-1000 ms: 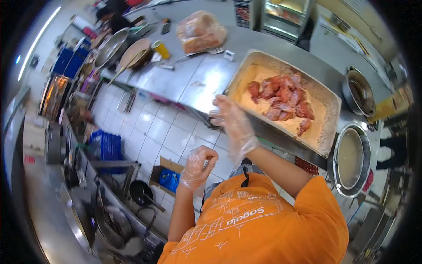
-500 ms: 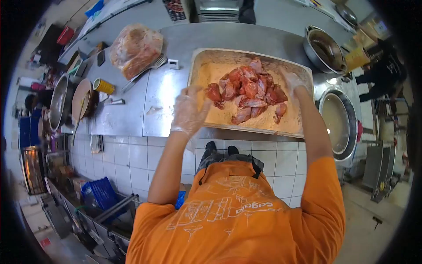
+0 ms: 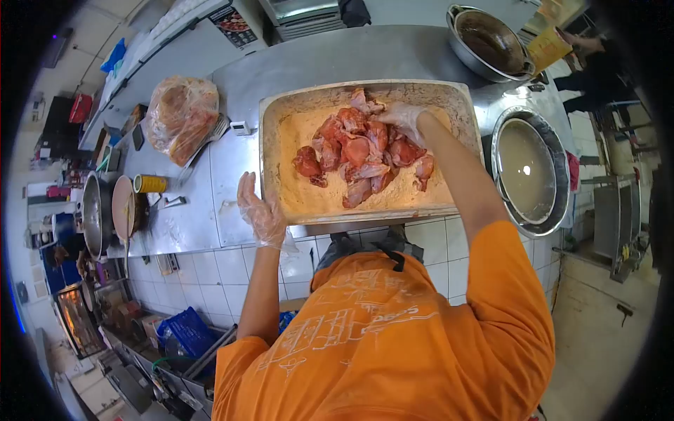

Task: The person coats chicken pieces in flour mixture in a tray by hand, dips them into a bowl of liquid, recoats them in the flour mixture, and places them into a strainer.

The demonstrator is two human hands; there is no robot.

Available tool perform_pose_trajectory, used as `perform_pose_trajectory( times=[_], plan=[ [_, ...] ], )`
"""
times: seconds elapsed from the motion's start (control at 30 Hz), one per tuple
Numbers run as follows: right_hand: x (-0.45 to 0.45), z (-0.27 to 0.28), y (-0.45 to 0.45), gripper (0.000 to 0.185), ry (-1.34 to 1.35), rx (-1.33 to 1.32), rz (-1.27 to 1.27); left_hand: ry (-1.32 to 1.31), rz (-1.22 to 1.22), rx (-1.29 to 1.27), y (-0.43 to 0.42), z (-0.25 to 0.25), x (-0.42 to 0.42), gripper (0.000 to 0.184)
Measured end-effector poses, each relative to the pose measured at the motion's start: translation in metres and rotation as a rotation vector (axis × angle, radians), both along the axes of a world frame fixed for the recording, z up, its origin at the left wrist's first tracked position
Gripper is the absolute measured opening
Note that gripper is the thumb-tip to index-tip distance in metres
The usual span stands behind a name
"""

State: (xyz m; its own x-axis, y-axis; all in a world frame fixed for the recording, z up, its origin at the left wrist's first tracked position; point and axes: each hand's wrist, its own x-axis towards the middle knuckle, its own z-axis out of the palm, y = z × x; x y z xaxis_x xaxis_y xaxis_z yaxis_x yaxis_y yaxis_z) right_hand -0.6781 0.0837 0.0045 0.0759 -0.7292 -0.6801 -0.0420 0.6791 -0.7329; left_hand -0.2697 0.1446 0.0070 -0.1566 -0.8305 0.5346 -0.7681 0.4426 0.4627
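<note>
Right hand (image 3: pixel 403 119) nearer glossy chicken (image 3: pixel 357 149)

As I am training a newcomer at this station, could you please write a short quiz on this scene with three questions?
1. Which gloved hand is inside the tray, by the raw meat? A) the left hand; B) the right hand; C) neither hand.
2. True or false: the left hand wears a clear plastic glove.
3. Fill in: in this view, the basin of pale liquid stands to the ____ of the tray.

Key: 1. B; 2. True; 3. right.
</note>
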Motion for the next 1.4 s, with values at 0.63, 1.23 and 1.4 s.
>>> perform_pose_trajectory(
  times=[0.63,1.23,1.4],
  plan=[
    [-0.091,-0.116,0.000,0.058,0.596,-0.413,0.370,0.265,-0.140,1.097,0.009,0.055,-0.173,0.070],
    [0.007,0.086,0.049,0.054,0.427,-0.153,0.209,0.681,-0.167,1.363,-0.013,0.058,-0.201,0.060],
    [0.012,0.054,0.044,0.063,0.602,-0.501,0.263,0.712,-0.228,1.292,-0.025,0.020,-0.147,0.079]
  ],
)
